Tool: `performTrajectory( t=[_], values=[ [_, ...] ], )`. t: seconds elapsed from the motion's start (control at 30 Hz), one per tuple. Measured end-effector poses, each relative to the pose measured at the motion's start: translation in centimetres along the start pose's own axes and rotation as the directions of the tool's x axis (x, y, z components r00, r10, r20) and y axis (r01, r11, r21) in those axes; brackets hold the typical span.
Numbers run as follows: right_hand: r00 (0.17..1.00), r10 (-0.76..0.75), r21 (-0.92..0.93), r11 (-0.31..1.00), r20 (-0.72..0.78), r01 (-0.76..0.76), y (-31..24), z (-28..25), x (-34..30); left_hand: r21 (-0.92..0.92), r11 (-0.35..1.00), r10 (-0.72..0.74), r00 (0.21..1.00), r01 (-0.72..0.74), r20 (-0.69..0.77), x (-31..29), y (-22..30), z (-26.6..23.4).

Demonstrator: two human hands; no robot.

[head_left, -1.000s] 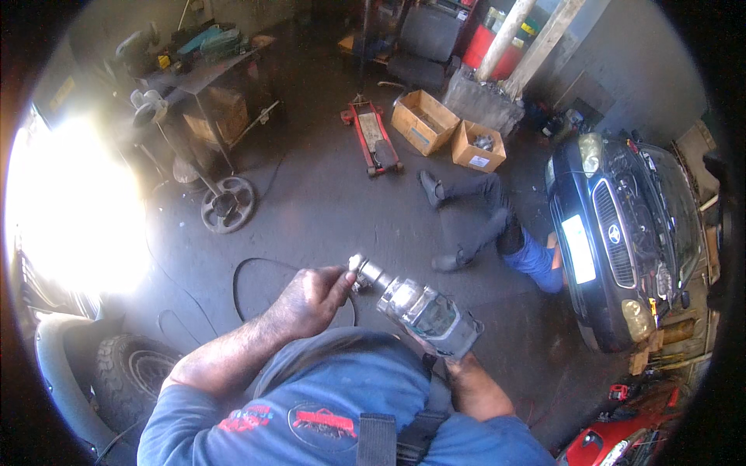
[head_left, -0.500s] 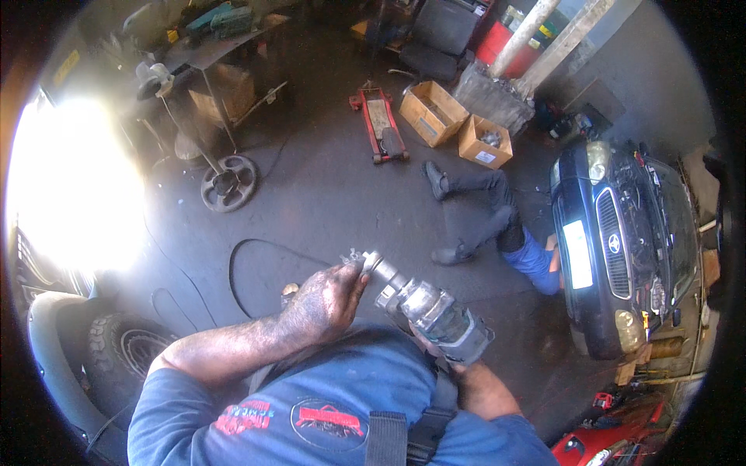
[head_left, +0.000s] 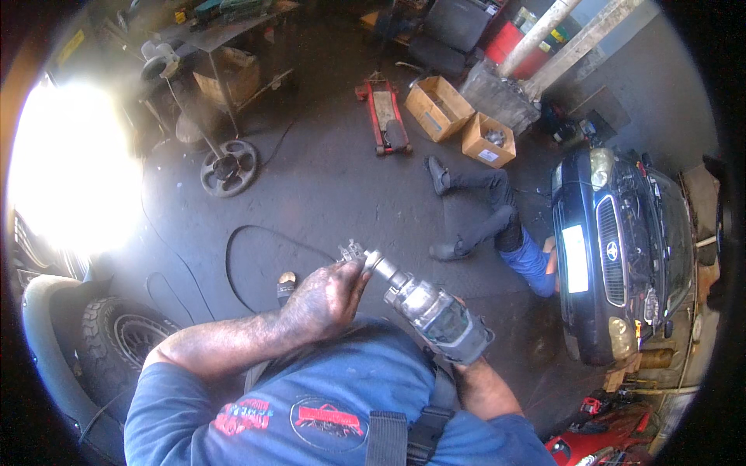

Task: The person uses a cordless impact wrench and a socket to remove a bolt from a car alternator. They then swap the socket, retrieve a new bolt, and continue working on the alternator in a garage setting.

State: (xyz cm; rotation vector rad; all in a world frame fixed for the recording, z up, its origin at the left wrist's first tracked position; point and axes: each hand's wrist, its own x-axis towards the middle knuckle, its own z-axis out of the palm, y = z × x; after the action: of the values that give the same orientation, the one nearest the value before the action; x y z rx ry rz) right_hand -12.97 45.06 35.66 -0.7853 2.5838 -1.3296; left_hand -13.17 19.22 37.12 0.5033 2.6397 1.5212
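Observation:
An impact wrench (head_left: pixel 429 309) with a grey metal body and a dark rear end is held in front of my chest, its nose pointing up and left. My right hand (head_left: pixel 465 366) is wrapped around it from below, mostly hidden behind the tool. A round metal socket (head_left: pixel 374 262) sits on its nose. Beside that socket, my grease-blackened left hand (head_left: pixel 330 297) is closed, palm side turned to the tool. A small jagged grey metal part (head_left: pixel 352 251) sticks out beyond its fingers; its kind is unclear.
A person (head_left: pixel 489 225) lies on the floor, upper body reaching under a dark car (head_left: pixel 614 256) at right. Ahead are a red floor jack (head_left: pixel 384 116) and cardboard boxes (head_left: pixel 439 109). A wheel-based stand (head_left: pixel 229 168) and a black hose (head_left: pixel 231 256) lie leftward; a vehicle tyre (head_left: pixel 124 334) is near left.
The view has shifted slightly, showing more of my shoe below. My left hand and the small metal part stay near the socket; the wrench is turned slightly.

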Motion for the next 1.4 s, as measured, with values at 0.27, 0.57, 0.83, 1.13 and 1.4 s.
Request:
performTrajectory(
  t=[0.27,0.57,0.83,1.13,1.4],
  values=[
    [0.998,0.068,0.011,0.998,-0.014,-0.068,-0.3,0.3,-0.8,-0.017,1.0,0.002,1.0,-0.003,-0.011,-0.2,0.3,-0.4],
    [0.992,0.123,0.051,0.991,0.005,-0.123,-0.2,0.2,-1.0,-0.039,0.999,0.026,0.999,-0.028,-0.035,0.0,0.4,-0.4],
    [0.985,0.17,0.082,0.982,0.021,-0.171,1.0,0.7,-1.9,-0.045,0.999,0.022,1.0,-0.023,-0.018,0.2,0.5,-0.6],
    [0.999,-0.04,-0.155,0.987,-0.034,0.035,1.9,0.7,-2.1,-0.011,0.999,-0.032,0.999,0.032,0.028,0.6,1.0,-1.2],
    [0.992,-0.126,-0.251,0.96,-0.007,0.12,3.8,2.1,-1.7,-0.015,1.0,-0.011,1.0,0.011,-0.008,1.5,0.8,-1.0]
  ],
)
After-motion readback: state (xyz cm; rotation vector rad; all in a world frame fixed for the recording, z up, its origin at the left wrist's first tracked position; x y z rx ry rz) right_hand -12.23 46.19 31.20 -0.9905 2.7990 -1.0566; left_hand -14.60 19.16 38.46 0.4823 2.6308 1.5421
